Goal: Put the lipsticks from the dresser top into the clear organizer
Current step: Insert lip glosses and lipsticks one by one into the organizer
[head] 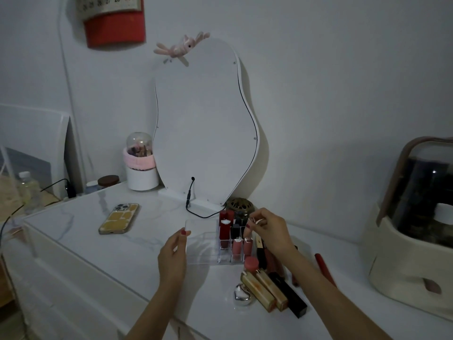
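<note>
Lipsticks going into the clear organizer [203, 246]

Left hand [171, 256] is pinching the organizer's edge; right hand [267, 231] fingers are gripping a pink lipstick [247, 246] standing in a slot.

The white marble-patterned dresser top [103, 217] carried a phone [119, 218] lying face down, a clear organizer [208, 246], loose lipsticks [272, 290], a silver heart [242, 296], a mirror [206, 123], and what seemed a brass incense burner [239, 205].

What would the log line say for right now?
left hand: steadies organizer | right hand: at a lipstick in a slot | lipsticks still on dresser
</note>
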